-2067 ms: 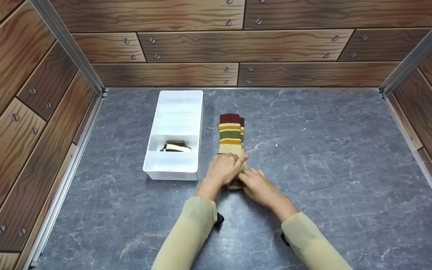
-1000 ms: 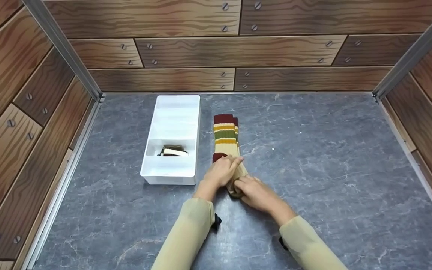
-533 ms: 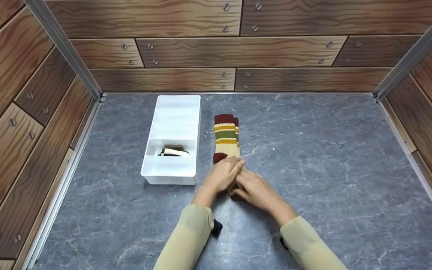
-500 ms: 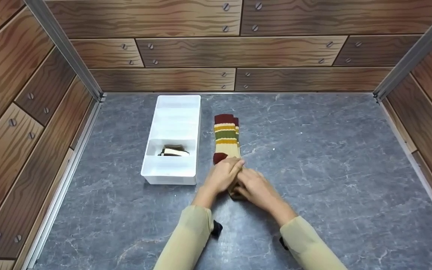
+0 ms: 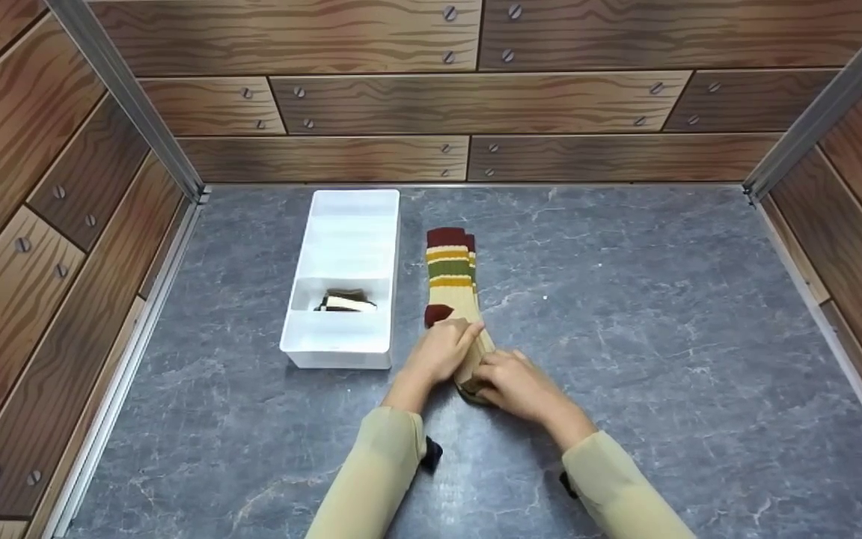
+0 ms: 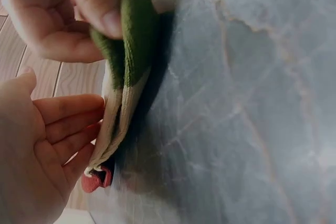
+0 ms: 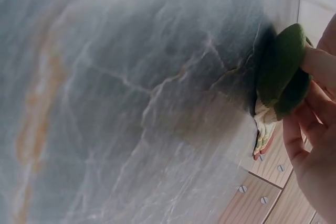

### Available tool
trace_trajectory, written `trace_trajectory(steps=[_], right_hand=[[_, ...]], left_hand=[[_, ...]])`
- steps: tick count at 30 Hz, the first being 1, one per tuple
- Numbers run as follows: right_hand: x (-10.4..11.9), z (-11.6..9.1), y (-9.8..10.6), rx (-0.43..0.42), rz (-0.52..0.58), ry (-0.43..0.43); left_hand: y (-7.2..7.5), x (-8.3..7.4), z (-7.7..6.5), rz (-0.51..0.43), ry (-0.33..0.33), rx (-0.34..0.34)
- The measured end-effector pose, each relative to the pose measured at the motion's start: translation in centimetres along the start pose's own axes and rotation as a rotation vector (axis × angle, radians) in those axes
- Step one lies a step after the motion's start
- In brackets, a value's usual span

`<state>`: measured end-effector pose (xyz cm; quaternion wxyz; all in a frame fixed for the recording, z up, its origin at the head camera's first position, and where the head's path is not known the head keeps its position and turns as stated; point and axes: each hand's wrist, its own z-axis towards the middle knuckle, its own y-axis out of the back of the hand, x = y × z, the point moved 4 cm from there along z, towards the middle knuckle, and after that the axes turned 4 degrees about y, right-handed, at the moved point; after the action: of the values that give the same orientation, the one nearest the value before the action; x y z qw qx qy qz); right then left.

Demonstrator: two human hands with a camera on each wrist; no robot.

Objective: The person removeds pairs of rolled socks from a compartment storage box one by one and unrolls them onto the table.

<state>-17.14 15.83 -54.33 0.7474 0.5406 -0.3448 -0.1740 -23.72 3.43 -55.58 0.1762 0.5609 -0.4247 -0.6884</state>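
Note:
A pair of cream ribbed socks (image 5: 447, 271) lies stacked on the table, with maroon cuffs, yellow and green stripes and a maroon heel. My left hand (image 5: 440, 352) rests over the foot part; its fingers are fairly straight and touch the fabric in the left wrist view. My right hand (image 5: 515, 383) pinches the toe end between thumb and fingers. Up close, the green toes (image 6: 137, 35) stand in two layers, lifted off the grey surface. From the right wrist view, the green fabric (image 7: 281, 69) sits against the right thumb and fingertips.
A white divided box (image 5: 349, 247) stands left of the socks, with folded brown and cream fabric (image 5: 347, 301) in one compartment. Wood-patterned walls (image 5: 371, 105) enclose the marbled table (image 5: 663, 314) at the back and sides.
My right hand has drawn slightly back from the left hand, baring more cream foot between them. The maroon heel, mostly covered at first, now shows beside the left hand. The head view has shifted slightly.

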Motion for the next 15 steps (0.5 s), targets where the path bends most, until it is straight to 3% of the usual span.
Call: trace_trajectory(steps=[5, 8, 10, 12, 15], right_hand=[[-0.2, 0.2, 0.1, 0.039, 0.042, -0.028], [-0.6, 0.7, 0.2, -0.022, 0.076, -0.095], [-1.2, 1.2, 0.3, -0.097, 0.102, -0.201], [-2.0, 1.7, 0.2, -0.161, 0.140, -0.355], [-3.2, 2.2, 0.0, -0.182, 0.184, -0.563]], left_hand=[[0.2, 0.0, 0.4, 0.016, -0.031, -0.023], [0.6, 0.1, 0.3, 0.073, -0.045, -0.167], [1.0, 0.4, 0.2, 0.098, 0.001, -0.320], [1.4, 0.9, 0.1, 0.108, 0.096, -0.451], [1.5, 1.6, 0.1, 0.051, 0.271, -0.525]])
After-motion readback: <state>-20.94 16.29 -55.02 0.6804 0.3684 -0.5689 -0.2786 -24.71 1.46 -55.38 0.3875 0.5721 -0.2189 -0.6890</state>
